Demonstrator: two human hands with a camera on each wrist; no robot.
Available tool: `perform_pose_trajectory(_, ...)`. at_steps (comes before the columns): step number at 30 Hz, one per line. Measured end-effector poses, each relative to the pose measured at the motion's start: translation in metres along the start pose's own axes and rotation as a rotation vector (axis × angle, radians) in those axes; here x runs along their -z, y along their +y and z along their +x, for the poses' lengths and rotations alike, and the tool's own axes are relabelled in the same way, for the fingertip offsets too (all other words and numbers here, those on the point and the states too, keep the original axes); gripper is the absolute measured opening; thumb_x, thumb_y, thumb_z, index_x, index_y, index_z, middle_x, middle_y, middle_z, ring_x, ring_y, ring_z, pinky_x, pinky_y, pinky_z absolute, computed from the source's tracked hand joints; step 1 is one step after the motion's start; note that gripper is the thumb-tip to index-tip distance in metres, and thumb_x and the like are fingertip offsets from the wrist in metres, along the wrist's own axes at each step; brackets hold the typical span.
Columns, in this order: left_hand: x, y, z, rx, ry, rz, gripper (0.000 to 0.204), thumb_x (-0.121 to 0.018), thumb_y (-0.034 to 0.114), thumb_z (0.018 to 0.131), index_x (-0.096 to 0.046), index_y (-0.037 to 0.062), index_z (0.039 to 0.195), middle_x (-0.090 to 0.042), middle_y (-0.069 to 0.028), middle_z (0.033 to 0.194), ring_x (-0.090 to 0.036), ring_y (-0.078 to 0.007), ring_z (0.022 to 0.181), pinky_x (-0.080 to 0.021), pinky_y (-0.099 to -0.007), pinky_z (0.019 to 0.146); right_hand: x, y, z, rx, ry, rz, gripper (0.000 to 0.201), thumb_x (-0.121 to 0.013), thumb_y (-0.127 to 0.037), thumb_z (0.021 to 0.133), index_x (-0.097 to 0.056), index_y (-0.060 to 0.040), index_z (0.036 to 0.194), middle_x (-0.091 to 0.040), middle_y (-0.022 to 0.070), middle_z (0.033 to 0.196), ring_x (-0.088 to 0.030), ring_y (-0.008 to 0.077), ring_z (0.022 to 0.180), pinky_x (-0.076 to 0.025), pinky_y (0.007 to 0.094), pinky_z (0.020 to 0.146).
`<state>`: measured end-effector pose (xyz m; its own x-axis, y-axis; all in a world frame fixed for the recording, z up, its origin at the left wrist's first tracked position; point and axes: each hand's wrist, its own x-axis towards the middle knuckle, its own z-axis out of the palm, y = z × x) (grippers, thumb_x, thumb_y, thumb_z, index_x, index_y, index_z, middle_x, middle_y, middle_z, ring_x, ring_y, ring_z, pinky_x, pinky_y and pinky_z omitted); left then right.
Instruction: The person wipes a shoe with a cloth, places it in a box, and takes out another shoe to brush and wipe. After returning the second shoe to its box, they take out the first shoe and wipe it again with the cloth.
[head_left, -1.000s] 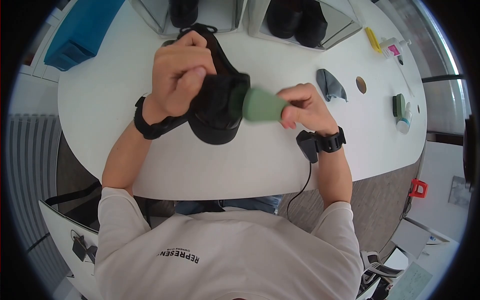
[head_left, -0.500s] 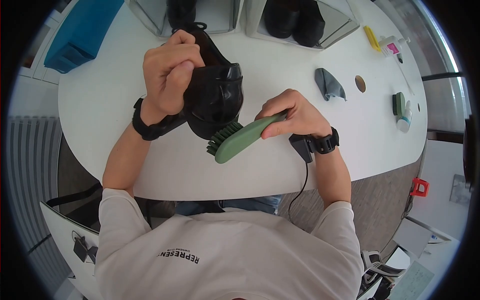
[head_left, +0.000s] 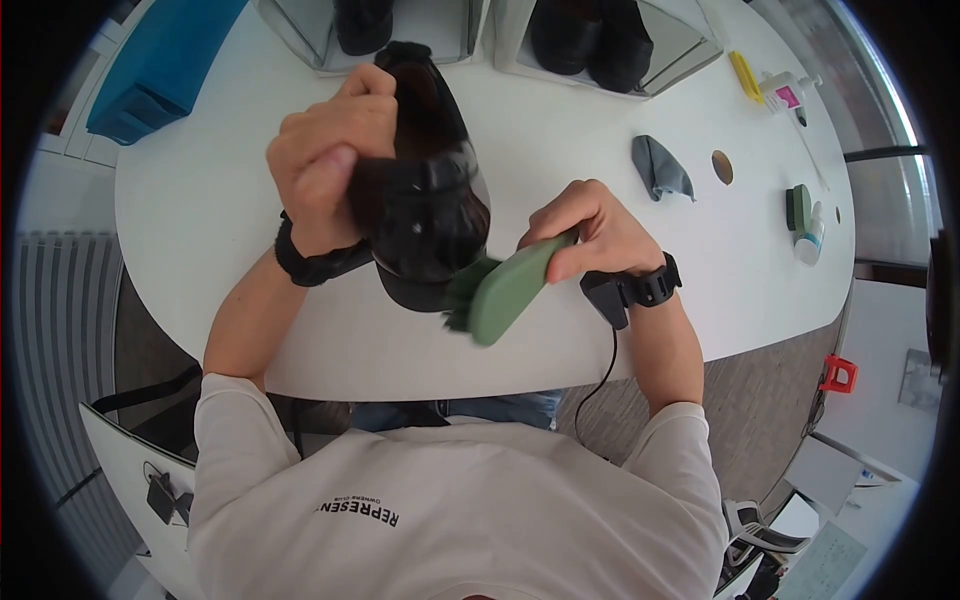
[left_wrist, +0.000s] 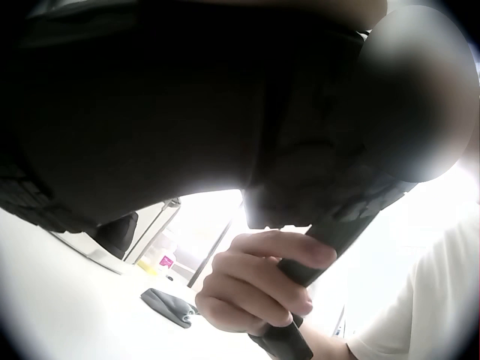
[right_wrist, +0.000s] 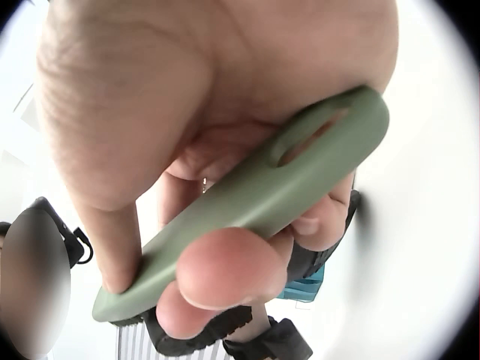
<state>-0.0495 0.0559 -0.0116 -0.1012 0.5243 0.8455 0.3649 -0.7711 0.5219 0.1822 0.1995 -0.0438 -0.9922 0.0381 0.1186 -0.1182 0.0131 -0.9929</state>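
Black, glossy leather by the look of it, the shoe [head_left: 430,230] is held up over the white table [head_left: 700,300], its rounded toe towards the person and its heel end pointing to the far side. From where I stand, pale highlights slide across the creased front, a little smeared by blur, and the inside shows a dark brown. A plain black sole edge juts out round the toe, and from the left wrist the underside is mostly deep shadow, with ridges at one end. The left hand [head_left: 330,165] grips the shoe by its upper, fingers curled in and thumb folded across. The right hand [head_left: 600,230] holds a brush [head_left: 515,290] between thumb and fingers: a smooth, matt sage green back, a long slot through the handle end, and dark green bristles, blurred, facing the toe. They sit right at the sole's edge; whether they touch it I can't tell. To the right of both hands a grey cloth [head_left: 660,168] lies crumpled, and well apart from it a second green brush [head_left: 797,208] rests beside a white bottle [head_left: 809,240]. Beyond the shoe, a dark pair of shoes [head_left: 590,45] stands in an open box [head_left: 515,45].
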Motion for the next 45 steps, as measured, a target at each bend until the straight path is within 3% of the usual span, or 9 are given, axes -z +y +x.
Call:
perform_pose_trajectory(4, 0.01, -0.004, -0.002, 0.078, -0.002, -0.069, 0.061, -0.03, 0.044, 0.095, -0.042, -0.0006, 0.056, -0.041, -0.0043, 0.05, -0.029, -0.0181, 0.048, -0.031, -0.0369, 0.068, -0.007, -0.005, 0.001, 0.012, 0.072, 0.065, 0.031, -0.076, -0.027, 0.081, -0.071, 0.0016, 0.091, -0.063, 0.0041, 0.065, -0.052, 0.007, 0.051, -0.039, 0.0213, 0.046)
perform_pose_trajectory(7, 0.003, -0.004, -0.001, 0.024, -0.024, -0.067, 0.057, -0.032, 0.04, 0.095, -0.042, 0.0001, 0.055, -0.041, -0.0048, 0.05, -0.03, -0.0187, 0.048, -0.031, -0.037, 0.066, -0.007, -0.008, 0.0, -0.021, 0.245, 0.14, 0.033, -0.077, -0.03, 0.081, -0.071, 0.0018, 0.091, -0.062, 0.005, 0.063, -0.05, 0.0073, 0.049, -0.038, 0.0213, 0.045)
perform_pose_trajectory(10, -0.005, 0.0, -0.002, 0.028, -0.018, -0.039, 0.056, -0.034, 0.038, 0.094, -0.04, 0.001, 0.053, -0.041, -0.0046, 0.05, -0.029, -0.019, 0.046, -0.031, -0.037, 0.064, -0.005, -0.01, 0.0, -0.059, 0.153, 0.14, 0.033, -0.076, -0.03, 0.082, -0.071, 0.0017, 0.091, -0.062, 0.0046, 0.063, -0.05, 0.007, 0.049, -0.038, 0.0211, 0.045)
perform_pose_trajectory(13, -0.007, -0.001, -0.002, 0.02, -0.042, -0.063, 0.053, -0.037, 0.035, 0.094, -0.04, 0.0012, 0.053, -0.04, -0.0052, 0.05, -0.029, -0.0193, 0.045, -0.032, -0.0368, 0.062, -0.002, -0.01, -0.001, 0.1, -0.032, -0.051, 0.032, -0.075, -0.03, 0.083, -0.072, 0.001, 0.091, -0.062, 0.0039, 0.063, -0.049, 0.0065, 0.048, -0.037, 0.021, 0.044)
perform_pose_trajectory(17, -0.012, 0.001, -0.005, 0.016, -0.075, -0.021, 0.051, -0.037, 0.032, 0.093, -0.041, 0.001, 0.053, -0.04, -0.0055, 0.049, -0.029, -0.0197, 0.045, -0.032, -0.0368, 0.062, 0.005, -0.016, -0.008, -0.089, 0.228, 0.016, 0.029, -0.077, -0.027, 0.081, -0.072, 0.0001, 0.09, -0.064, 0.0035, 0.064, -0.052, 0.0064, 0.05, -0.038, 0.0201, 0.044)
perform_pose_trajectory(23, -0.008, 0.0, -0.004, 0.022, -0.03, -0.004, 0.046, -0.037, 0.027, 0.091, -0.041, -0.0004, 0.054, -0.041, -0.0067, 0.051, -0.03, -0.0197, 0.047, -0.034, -0.0374, 0.064, -0.002, -0.009, -0.002, -0.049, -0.019, -0.03, 0.029, -0.082, -0.023, 0.075, -0.073, 0.0015, 0.088, -0.065, 0.0026, 0.067, -0.054, 0.0067, 0.056, -0.04, 0.0199, 0.049)
perform_pose_trajectory(28, -0.002, -0.008, -0.009, 0.079, 0.078, -0.019, 0.046, -0.034, 0.027, 0.091, -0.041, -0.0017, 0.056, -0.043, -0.0061, 0.054, -0.032, -0.0187, 0.053, -0.035, -0.0391, 0.07, -0.004, -0.007, -0.001, -0.117, -0.029, -0.058, 0.034, -0.086, -0.023, 0.068, -0.072, 0.0033, 0.084, -0.067, 0.007, 0.069, -0.058, 0.011, 0.058, -0.041, 0.0225, 0.053)
perform_pose_trajectory(40, -0.002, -0.008, -0.011, 0.09, 0.099, -0.015, 0.047, -0.03, 0.029, 0.092, -0.039, -0.0008, 0.058, -0.044, -0.0048, 0.056, -0.032, -0.0181, 0.057, -0.035, -0.037, 0.078, 0.009, 0.005, 0.0, -0.074, 0.214, 0.179, 0.028, -0.078, -0.025, 0.079, -0.072, 0.0014, 0.087, -0.062, 0.0045, 0.062, -0.051, 0.0078, 0.049, -0.039, 0.0208, 0.046)
perform_pose_trajectory(45, 0.006, -0.008, -0.011, 0.228, 0.215, -0.114, 0.049, -0.029, 0.032, 0.094, -0.038, 0.0008, 0.057, -0.043, -0.0038, 0.055, -0.032, -0.0178, 0.059, -0.032, -0.0349, 0.082, -0.003, 0.004, 0.001, -0.104, -0.003, 0.042, 0.039, -0.083, -0.031, 0.072, -0.071, 0.0043, 0.082, -0.064, 0.0068, 0.066, -0.054, 0.0099, 0.052, -0.043, 0.0237, 0.049)
